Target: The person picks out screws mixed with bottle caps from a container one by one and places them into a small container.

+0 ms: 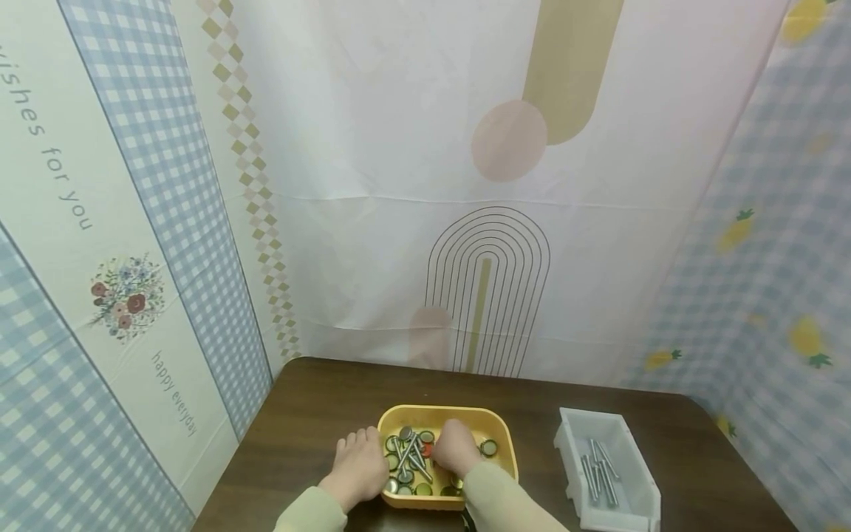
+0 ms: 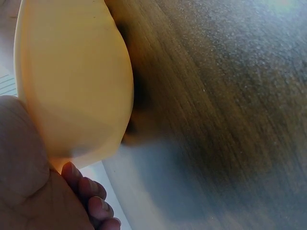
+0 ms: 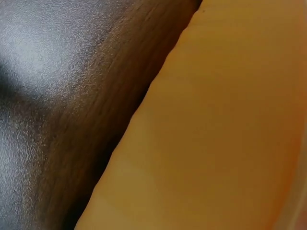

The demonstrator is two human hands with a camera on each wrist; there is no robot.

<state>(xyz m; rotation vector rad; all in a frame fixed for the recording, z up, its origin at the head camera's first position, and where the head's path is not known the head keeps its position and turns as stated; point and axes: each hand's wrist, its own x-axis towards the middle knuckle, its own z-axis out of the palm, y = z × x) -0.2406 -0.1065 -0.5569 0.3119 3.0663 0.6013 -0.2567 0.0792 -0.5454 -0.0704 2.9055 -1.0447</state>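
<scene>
A yellow plastic bin (image 1: 503, 443) on the table holds several round metal bottle caps (image 1: 423, 489), a loose pile of silver bolts (image 1: 411, 451) and a small red piece (image 1: 428, 448). My left hand (image 1: 359, 465) rests against the bin's left side, fingers loosely bent; in the left wrist view those fingers (image 2: 98, 206) show beside the outer wall. My right hand (image 1: 456, 448) reaches down inside the bin, right of the bolts. Its fingertips are hidden, so whether they hold anything cannot be seen. Only the bin's outer wall (image 3: 216, 120) and tabletop fill the right wrist view.
To the right stands a white open-front plastic bin (image 1: 631, 473) with several silver bolts (image 1: 600, 473) in it. Both bins are on a dark wooden table (image 1: 319, 399). Printed cloths (image 1: 366, 258) hang behind the table and at both sides.
</scene>
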